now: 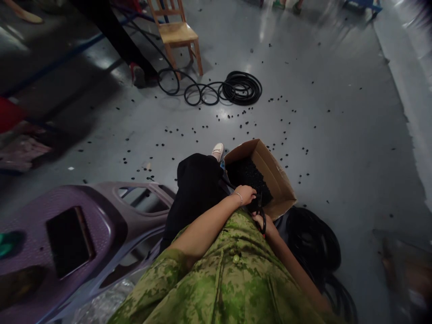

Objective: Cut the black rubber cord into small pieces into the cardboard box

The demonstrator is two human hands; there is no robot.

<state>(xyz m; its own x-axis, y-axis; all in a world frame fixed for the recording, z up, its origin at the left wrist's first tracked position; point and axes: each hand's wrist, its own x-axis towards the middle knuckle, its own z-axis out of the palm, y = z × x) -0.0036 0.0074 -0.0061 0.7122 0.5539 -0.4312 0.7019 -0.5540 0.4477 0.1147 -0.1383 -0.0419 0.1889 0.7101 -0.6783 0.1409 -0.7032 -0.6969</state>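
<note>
My left hand (245,194), with a thin bracelet at its wrist, is closed over the near left edge of an open cardboard box (278,180). A black rubber tube (228,182) runs into its grip from beside my leg. Close by and nearer my body, my right hand (265,222) is closed on what looks like scissors (263,219) with a black loop handle; its blades are hard to make out. A heap of small black pieces (249,177) fills the bottom of the box.
Small black rings are scattered across the grey floor. A coil of black tube (242,87) lies ahead, near a wooden chair (178,33) and a person's leg (124,40). More coiled tube (313,238) is at right. A purple plastic stool (111,225) at left bears a phone (70,240).
</note>
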